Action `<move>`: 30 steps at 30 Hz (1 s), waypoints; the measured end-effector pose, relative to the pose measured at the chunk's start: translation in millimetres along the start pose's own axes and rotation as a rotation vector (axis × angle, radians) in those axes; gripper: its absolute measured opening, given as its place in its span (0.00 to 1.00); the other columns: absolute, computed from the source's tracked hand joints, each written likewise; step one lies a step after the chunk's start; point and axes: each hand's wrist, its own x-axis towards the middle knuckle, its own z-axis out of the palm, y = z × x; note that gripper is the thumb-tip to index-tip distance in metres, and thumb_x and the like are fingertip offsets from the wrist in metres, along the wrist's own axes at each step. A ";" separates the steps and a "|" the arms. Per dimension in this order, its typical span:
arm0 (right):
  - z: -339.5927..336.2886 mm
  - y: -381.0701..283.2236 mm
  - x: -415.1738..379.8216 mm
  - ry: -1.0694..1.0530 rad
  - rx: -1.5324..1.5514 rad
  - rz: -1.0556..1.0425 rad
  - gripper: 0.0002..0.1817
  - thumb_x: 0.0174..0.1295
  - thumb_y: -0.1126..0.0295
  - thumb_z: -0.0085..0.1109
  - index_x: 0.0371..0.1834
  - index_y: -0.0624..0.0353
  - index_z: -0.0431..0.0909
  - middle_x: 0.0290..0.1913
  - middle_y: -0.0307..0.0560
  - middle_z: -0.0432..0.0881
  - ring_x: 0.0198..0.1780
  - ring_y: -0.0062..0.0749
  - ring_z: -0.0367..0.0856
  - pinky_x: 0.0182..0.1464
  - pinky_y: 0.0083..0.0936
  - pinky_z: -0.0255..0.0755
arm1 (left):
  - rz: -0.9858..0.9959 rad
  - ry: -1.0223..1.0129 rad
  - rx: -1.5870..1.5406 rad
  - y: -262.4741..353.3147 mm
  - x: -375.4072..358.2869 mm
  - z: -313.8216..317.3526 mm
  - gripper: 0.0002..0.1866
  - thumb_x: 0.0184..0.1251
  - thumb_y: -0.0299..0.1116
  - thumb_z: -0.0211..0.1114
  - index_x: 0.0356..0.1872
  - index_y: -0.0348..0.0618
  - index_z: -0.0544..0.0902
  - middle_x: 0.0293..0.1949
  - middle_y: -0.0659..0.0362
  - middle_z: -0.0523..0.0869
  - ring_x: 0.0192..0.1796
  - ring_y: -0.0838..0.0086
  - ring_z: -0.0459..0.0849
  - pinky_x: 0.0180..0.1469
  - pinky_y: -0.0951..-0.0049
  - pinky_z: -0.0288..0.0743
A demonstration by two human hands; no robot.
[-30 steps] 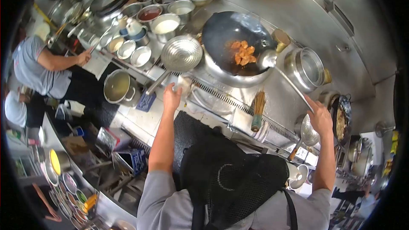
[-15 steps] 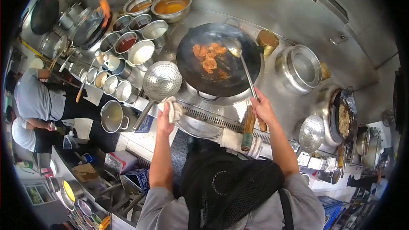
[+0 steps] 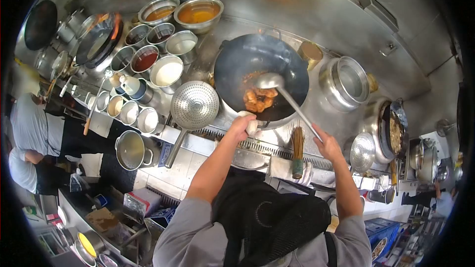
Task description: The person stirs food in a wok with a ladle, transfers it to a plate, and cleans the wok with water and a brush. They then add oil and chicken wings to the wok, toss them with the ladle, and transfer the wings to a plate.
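My left hand (image 3: 239, 127) is closed around a folded white cloth (image 3: 252, 125) at the near edge of the black wok (image 3: 235, 66), by its loop handle. The wok leans towards me. Browned, reddish pieces of food (image 3: 258, 101) lie together in its lower, near part. In my right hand (image 3: 327, 144) is the handle of a long metal ladle (image 3: 297, 103). Its bowl sits over the food and hides some of it. A bamboo wok brush (image 3: 297, 153) stands between my hands at the stove's front edge.
Left of the wok are a large perforated strainer (image 3: 195, 105) and several metal pots of sauces and seasonings, including a white one (image 3: 166, 70). Stacked metal pots (image 3: 346, 81) stand to the right. Co-workers (image 3: 37, 128) are at far left. Flames (image 3: 117, 25) rise at another wok.
My left hand has moved right with the cloth to the wok's near handle. The wok has tilted towards me, the food has slid nearer, and the ladle has come down to it.
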 end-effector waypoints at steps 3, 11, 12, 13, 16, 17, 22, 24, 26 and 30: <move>5.0 -11.5 -31.6 0.068 -0.018 0.208 0.32 0.69 0.64 0.56 0.76 0.37 0.61 0.55 0.69 0.81 0.51 0.66 0.81 0.54 0.51 0.76 | 0.233 0.089 -0.037 -35.2 15.8 5.3 0.11 0.64 0.23 0.61 0.47 0.38 0.75 0.37 0.53 0.82 0.35 0.63 0.85 0.33 0.62 0.84; -152.7 -113.2 -112.5 -0.498 0.281 0.438 0.29 0.69 0.62 0.57 0.73 0.46 0.67 0.52 0.60 0.85 0.47 0.49 0.87 0.52 0.41 0.76 | 0.209 0.229 -0.003 -52.7 -144.6 71.4 0.09 0.66 0.23 0.56 0.46 0.35 0.73 0.41 0.49 0.80 0.35 0.61 0.85 0.31 0.61 0.85; -144.1 -103.8 -114.3 -0.507 0.219 0.325 0.29 0.68 0.62 0.58 0.73 0.46 0.67 0.50 0.60 0.85 0.41 0.50 0.86 0.51 0.43 0.76 | 0.185 0.256 -0.047 -41.2 -146.5 85.6 0.09 0.66 0.24 0.57 0.45 0.35 0.74 0.40 0.49 0.80 0.34 0.61 0.84 0.30 0.62 0.84; -123.5 -87.4 -113.8 -0.407 0.164 0.141 0.29 0.68 0.63 0.58 0.74 0.45 0.67 0.47 0.61 0.85 0.40 0.53 0.86 0.49 0.45 0.77 | 0.194 0.231 -0.008 -41.8 -131.4 79.4 0.08 0.67 0.26 0.57 0.44 0.35 0.74 0.39 0.49 0.80 0.34 0.63 0.84 0.27 0.63 0.83; -67.5 -67.0 -79.3 -0.272 0.124 0.017 0.31 0.68 0.64 0.57 0.75 0.44 0.64 0.41 0.66 0.84 0.42 0.61 0.84 0.48 0.48 0.77 | 0.242 0.225 0.035 -57.2 -94.2 70.5 0.10 0.69 0.30 0.58 0.46 0.36 0.73 0.38 0.49 0.82 0.31 0.62 0.84 0.27 0.65 0.82; -44.6 -63.2 -70.8 -0.276 0.127 0.013 0.31 0.68 0.64 0.57 0.75 0.44 0.64 0.41 0.66 0.84 0.42 0.61 0.84 0.48 0.48 0.77 | 0.281 0.199 0.096 -75.3 -85.4 54.5 0.11 0.69 0.30 0.58 0.47 0.35 0.73 0.40 0.48 0.83 0.33 0.62 0.85 0.28 0.65 0.82; -21.4 -56.0 -82.7 -0.123 0.139 0.036 0.32 0.68 0.65 0.57 0.76 0.43 0.63 0.39 0.67 0.84 0.42 0.63 0.83 0.49 0.51 0.76 | 0.232 0.185 0.222 -144.1 -118.1 -19.0 0.15 0.69 0.27 0.59 0.54 0.36 0.71 0.47 0.46 0.83 0.43 0.61 0.87 0.32 0.64 0.85; -57.3 -59.9 -97.7 -0.135 0.146 -0.019 0.31 0.68 0.65 0.58 0.75 0.42 0.63 0.39 0.65 0.84 0.41 0.59 0.84 0.50 0.49 0.76 | 0.260 0.208 0.182 -129.2 -156.5 5.6 0.16 0.66 0.25 0.60 0.54 0.39 0.72 0.44 0.52 0.83 0.42 0.66 0.86 0.32 0.65 0.86; -97.9 -76.5 -114.9 -0.453 0.141 0.140 0.31 0.67 0.66 0.58 0.75 0.42 0.65 0.42 0.63 0.85 0.42 0.53 0.85 0.52 0.43 0.76 | 0.261 0.272 0.130 -96.3 -168.9 32.2 0.12 0.67 0.25 0.59 0.49 0.37 0.73 0.41 0.50 0.83 0.40 0.63 0.88 0.29 0.65 0.84; -120.7 -80.0 -115.3 -0.433 0.199 0.059 0.30 0.67 0.65 0.59 0.74 0.42 0.66 0.46 0.61 0.86 0.43 0.47 0.86 0.54 0.36 0.76 | 0.286 0.199 0.097 -48.2 -162.0 46.6 0.08 0.69 0.28 0.57 0.45 0.37 0.74 0.40 0.50 0.82 0.39 0.61 0.87 0.28 0.66 0.83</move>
